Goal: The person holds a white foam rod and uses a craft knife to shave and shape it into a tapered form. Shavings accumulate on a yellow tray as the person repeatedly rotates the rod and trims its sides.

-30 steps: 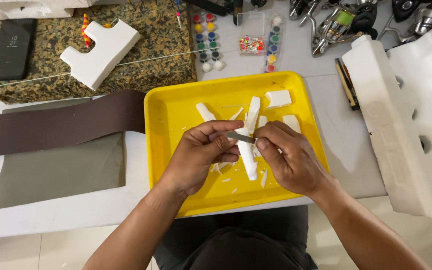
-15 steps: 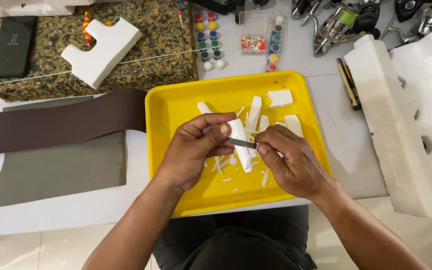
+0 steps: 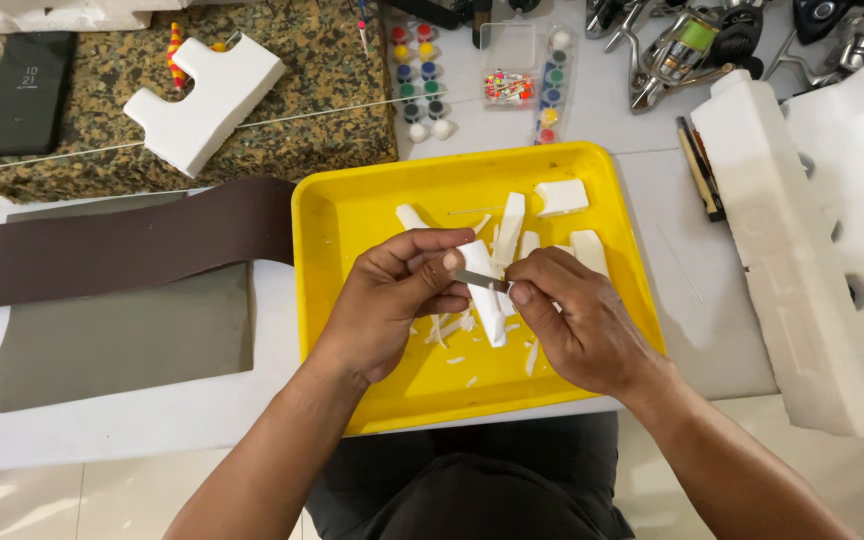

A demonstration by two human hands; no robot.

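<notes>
Over yellow tray (image 3: 352, 230), hands (image 3: 397, 300) whittling foam strip (image 3: 487, 305)

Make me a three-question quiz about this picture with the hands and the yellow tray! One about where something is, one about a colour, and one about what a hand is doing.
1. Where is the white foam stick that is being cut?
A. over the yellow tray
B. on the brown strip
C. on the black phone

2. What colour is the long strip left of the tray?
A. red
B. dark brown
C. blue

3. What is the right hand doing?
A. lying flat and empty
B. pressing a thin blade against the foam stick
C. holding a paint pot

Answers: 1 A, since the left hand holds it above the tray among white shavings; 2 B, the strip is plainly dark brown; 3 B, the blade sits between its fingers on the foam.
</notes>
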